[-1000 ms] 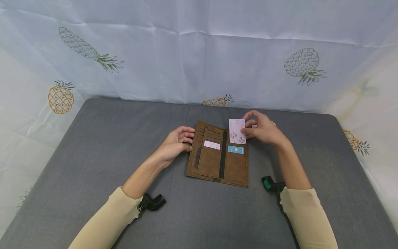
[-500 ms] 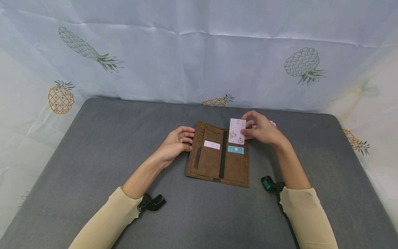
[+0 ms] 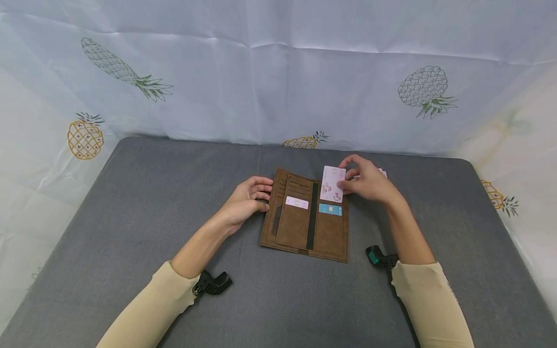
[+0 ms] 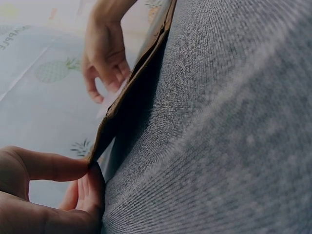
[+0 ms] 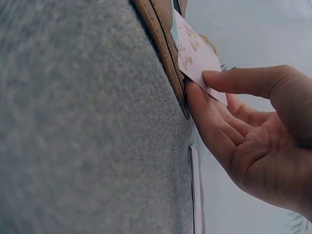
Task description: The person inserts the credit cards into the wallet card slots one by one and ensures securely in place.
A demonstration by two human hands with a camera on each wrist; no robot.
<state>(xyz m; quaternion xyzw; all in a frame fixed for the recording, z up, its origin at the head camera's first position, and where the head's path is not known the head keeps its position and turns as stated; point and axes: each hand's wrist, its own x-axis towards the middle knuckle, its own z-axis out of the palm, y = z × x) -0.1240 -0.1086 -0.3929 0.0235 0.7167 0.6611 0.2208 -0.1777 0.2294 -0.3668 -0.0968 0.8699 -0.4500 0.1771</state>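
A brown wallet (image 3: 292,229) lies spread on the grey table. My left hand (image 3: 243,200) pinches its left edge; in the left wrist view the thumb is above the wallet's edge (image 4: 114,105) and fingers are beneath. My right hand (image 3: 367,180) holds a pink card (image 3: 331,183) by its right side, between thumb and fingers. That card is upright over the top of the wallet's right half, just above a blue card (image 3: 330,209) tucked in a slot. Another pink card (image 3: 297,202) sticks partly out of a left-half slot. Whether the held card's lower edge is inside a slot, I cannot tell.
Behind my right hand, partly hidden, lies what looks like another pale pink card or cards (image 3: 383,172). The grey table (image 3: 183,169) ends at the back against a white cloth (image 3: 217,96) printed with pineapples. Black cameras (image 3: 213,283) are worn on both wrists.
The held pink card has shifted slightly to the right and a little toward me. The left hand and the wallet have stayed in place.
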